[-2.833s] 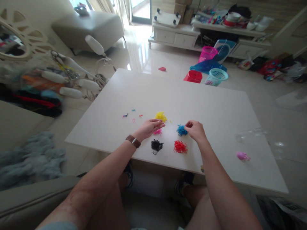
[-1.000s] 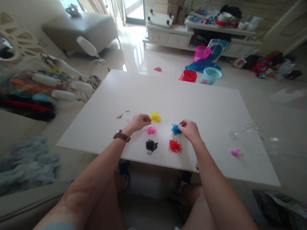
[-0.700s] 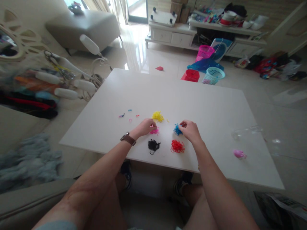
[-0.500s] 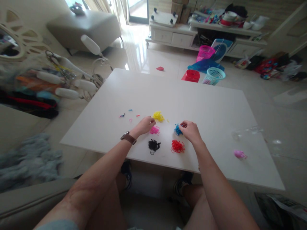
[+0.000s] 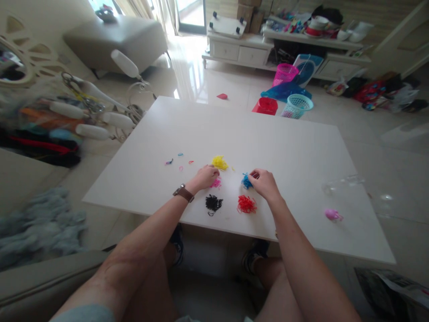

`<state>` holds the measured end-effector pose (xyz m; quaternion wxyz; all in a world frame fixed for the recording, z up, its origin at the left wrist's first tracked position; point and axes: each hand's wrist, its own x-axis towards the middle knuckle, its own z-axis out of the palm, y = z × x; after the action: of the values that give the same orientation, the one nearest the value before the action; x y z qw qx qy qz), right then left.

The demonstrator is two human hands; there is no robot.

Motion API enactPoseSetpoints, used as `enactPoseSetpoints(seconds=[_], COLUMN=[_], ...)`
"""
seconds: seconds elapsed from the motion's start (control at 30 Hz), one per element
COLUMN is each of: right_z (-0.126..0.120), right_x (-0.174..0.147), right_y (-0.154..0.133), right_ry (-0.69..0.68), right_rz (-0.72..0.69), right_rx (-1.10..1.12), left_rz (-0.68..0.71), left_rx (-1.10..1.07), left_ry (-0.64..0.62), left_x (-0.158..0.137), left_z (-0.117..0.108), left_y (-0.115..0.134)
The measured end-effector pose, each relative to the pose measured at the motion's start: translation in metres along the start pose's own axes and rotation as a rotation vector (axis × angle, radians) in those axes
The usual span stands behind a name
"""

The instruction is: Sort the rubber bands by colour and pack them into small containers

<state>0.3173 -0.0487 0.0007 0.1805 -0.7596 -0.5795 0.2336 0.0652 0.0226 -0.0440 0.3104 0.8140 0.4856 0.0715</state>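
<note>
Pink pile (image 5: pixel 217 183) and blue pile (image 5: pixel 246 181) lie toward the near edge of the desk (image 5: pixel 268 143), presumably for reach, left hand (image 5: pixel 204 178) and right hand (image 5: pixel 264 182) respectively alongside, fingers curled, grip indeterminable.

Daylight is let in by the glass door (image 5: pixel 192 14), and bright streaks are thrown across the glossy tiled floor (image 5: pixel 191 85)! Pale curtains (image 5: pixel 167 17) are hung alongside, a padded bench (image 5: pixel 114 42) is set near them, and a white cabinet (image 5: pixel 239 52) is ranged along the far wall (image 5: pixel 363 11).

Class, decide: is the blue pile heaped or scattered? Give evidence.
Heaped: the blue pile sits as one clump on the white table, partly hidden by the right hand.
</note>
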Motion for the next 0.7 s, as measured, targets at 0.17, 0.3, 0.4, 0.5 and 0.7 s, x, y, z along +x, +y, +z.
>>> enactPoseSetpoints(seconds=[0.17, 0.3, 0.4, 0.5, 0.7], right_z=[0.000, 0.001, 0.002, 0.002, 0.005], right_x=[0.000, 0.001, 0.001, 0.000, -0.002], right_y=[-0.001, 0.001, 0.001, 0.000, -0.003], right_ry=[-0.008, -0.013, -0.006, -0.005, -0.005], right_rz=[0.000, -0.014, -0.020, -0.022, -0.044], right_rx=[-0.009, -0.012, -0.014, -0.018, -0.030], left_rz=[0.006, -0.035, -0.164, -0.385, -0.689], left_rx=[0.049, -0.002, 0.000, 0.123, 0.188], left_ry=[-0.036, 0.046, 0.160, 0.277, 0.304], left_x=[-0.002, -0.002, -0.008, -0.020, -0.045], left_z=[0.001, -0.009, -0.026, -0.043, -0.056], left_y=[0.002, -0.003, -0.014, -0.033, -0.082])
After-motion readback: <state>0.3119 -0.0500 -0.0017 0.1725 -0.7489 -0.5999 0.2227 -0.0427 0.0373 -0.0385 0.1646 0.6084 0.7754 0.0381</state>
